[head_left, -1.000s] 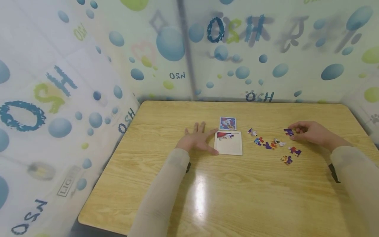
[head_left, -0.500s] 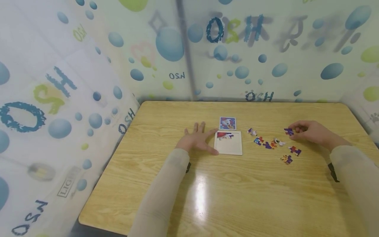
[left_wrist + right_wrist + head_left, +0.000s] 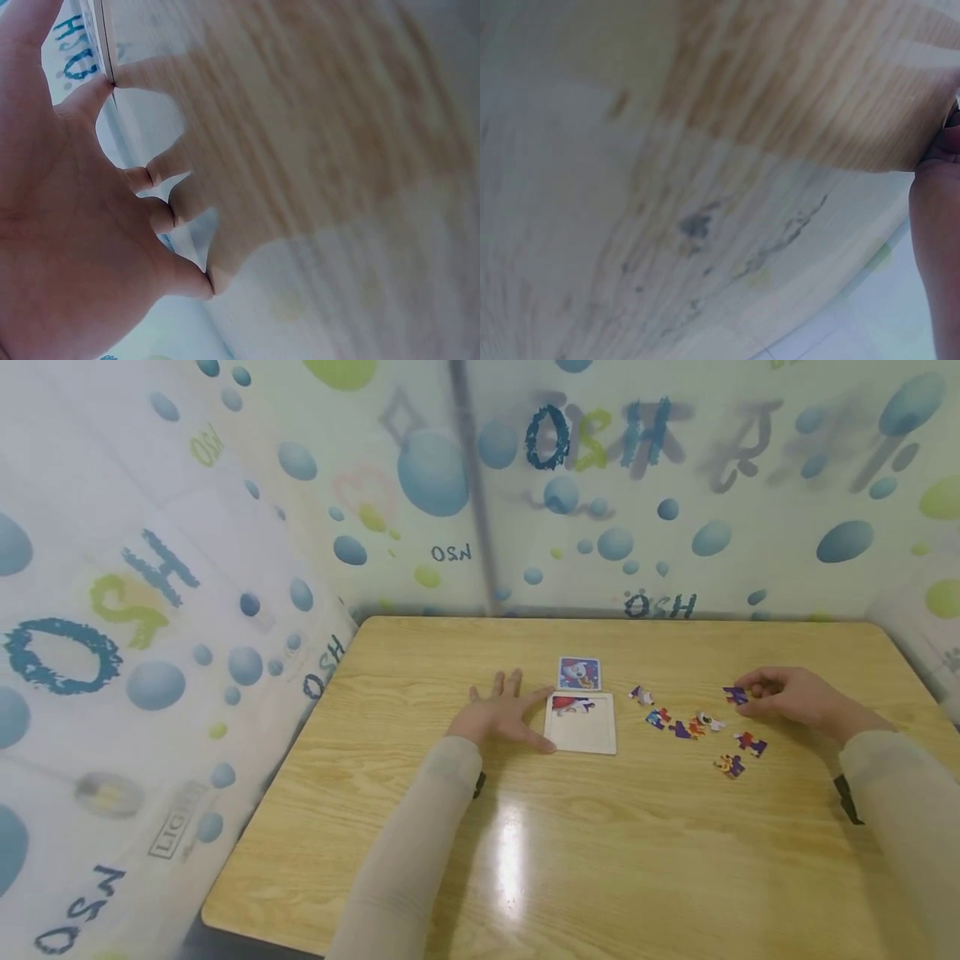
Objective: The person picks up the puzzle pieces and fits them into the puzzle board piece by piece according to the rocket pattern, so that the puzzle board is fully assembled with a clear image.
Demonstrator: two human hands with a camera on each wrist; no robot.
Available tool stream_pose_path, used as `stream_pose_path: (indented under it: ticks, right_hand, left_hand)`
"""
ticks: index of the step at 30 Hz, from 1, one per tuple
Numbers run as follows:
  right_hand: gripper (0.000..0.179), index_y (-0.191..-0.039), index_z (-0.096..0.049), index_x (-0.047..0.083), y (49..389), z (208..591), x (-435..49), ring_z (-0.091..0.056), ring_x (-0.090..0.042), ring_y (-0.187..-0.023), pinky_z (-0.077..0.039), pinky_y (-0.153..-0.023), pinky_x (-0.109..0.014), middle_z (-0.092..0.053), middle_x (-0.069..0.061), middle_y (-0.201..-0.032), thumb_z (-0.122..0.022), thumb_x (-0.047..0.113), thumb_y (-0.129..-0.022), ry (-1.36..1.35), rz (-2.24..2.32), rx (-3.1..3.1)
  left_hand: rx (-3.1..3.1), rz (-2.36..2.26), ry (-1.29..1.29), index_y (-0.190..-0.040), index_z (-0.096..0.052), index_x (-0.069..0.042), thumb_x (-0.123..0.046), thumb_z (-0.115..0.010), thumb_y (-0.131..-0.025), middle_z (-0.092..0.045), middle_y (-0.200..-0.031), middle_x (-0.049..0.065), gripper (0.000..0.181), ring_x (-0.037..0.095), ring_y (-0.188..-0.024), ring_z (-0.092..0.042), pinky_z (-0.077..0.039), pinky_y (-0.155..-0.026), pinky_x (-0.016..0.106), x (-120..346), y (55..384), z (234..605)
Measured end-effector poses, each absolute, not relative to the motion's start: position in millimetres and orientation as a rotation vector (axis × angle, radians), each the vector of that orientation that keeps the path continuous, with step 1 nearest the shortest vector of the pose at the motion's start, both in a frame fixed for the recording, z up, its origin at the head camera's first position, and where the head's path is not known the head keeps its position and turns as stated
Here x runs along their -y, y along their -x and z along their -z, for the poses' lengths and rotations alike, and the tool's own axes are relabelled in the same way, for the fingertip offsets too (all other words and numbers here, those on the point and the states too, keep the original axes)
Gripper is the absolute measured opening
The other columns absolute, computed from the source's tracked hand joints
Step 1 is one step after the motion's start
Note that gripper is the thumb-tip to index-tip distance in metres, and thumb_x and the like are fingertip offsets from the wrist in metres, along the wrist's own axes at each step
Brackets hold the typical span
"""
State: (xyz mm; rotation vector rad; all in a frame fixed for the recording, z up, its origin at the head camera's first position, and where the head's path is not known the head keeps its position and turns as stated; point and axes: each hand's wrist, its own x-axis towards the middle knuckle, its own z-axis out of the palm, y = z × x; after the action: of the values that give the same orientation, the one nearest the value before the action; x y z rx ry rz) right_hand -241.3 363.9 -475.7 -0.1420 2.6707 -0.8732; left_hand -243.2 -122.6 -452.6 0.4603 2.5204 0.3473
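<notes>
Fingers of the right hand (image 3: 787, 695) pinched a purple puzzle piece (image 3: 735, 695), apparently at its edge (wrist view barely helped), three o'clock from the tray (image 3: 588, 734). The left hand (image 3: 498, 717), spread wide, touched the tray's nine-o'clock side. The piece looked light and stiff, best held edgewise.

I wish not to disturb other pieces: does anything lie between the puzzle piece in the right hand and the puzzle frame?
Yes: several loose pieces lie on the table between the puzzle piece in the right hand and the puzzle frame; a low straight slide might touch some.
</notes>
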Motion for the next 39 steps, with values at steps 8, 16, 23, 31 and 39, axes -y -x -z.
stream_pose_path:
  ticks: [8,16,23,31,39]
  right_hand:
    - [0.071,-0.14,-0.061,0.0,237.1,473.1,-361.3,-0.048,-0.021,-0.099,-0.04,-0.081,-0.028,-0.057,-0.007,-0.11,-0.08,0.051,-0.093,0.131,0.874,-2.669]
    - [0.073,-0.141,-0.059,0.0,236.9,474.8,-362.3,-0.047,-0.029,-0.106,-0.04,-0.086,-0.037,-0.056,-0.01,-0.113,-0.079,0.052,-0.093,0.106,0.882,-2.663]
    - [0.077,-0.142,-0.059,0.001,236.1,474.0,-362.1,-0.047,-0.03,-0.109,-0.041,-0.084,-0.033,-0.056,-0.014,-0.119,-0.076,0.059,-0.094,0.085,0.879,-2.664]
    - [0.082,-0.145,-0.056,0.001,236.7,469.2,-361.5,-0.05,-0.034,-0.117,-0.045,-0.09,-0.035,-0.058,-0.024,-0.136,-0.069,0.065,-0.096,0.078,0.859,-2.652]
    - [0.068,-0.141,-0.058,-0.003,246.6,443.5,-348.8,-0.064,-0.03,-0.108,-0.057,-0.088,-0.038,-0.067,-0.02,-0.128,-0.067,0.053,-0.102,0.147,0.841,-2.568]
  left_hand:
    - [-2.526,-0.348,-0.463,-0.167,-0.012,-0.054,-0.08,-0.077,-0.078,0.023,-0.179,0.012,0.113,0.044,-0.163,0.024,0.015,-0.122,0.082,122.4,243.0,454.7]
    - [-2.532,-0.352,-0.469,-0.167,-0.013,-0.054,-0.08,-0.077,-0.077,0.022,-0.179,0.011,0.113,0.044,-0.163,0.023,0.015,-0.122,0.082,122.8,243.6,455.8]
    - [-2.526,-0.349,-0.468,-0.167,-0.013,-0.054,-0.081,-0.077,-0.077,0.022,-0.179,0.012,0.114,0.044,-0.163,0.023,0.015,-0.122,0.082,122.2,243.5,455.1]
    - [-2.528,-0.356,-0.472,-0.167,-0.012,-0.054,-0.08,-0.077,-0.077,0.022,-0.179,0.012,0.114,0.044,-0.163,0.024,0.015,-0.121,0.082,122.4,243.4,454.5]
    - [-2.524,-0.36,-0.463,-0.167,-0.012,-0.054,-0.08,-0.077,-0.077,0.023,-0.178,0.011,0.114,0.044,-0.163,0.024,0.016,-0.121,0.082,122.8,243.8,455.5]
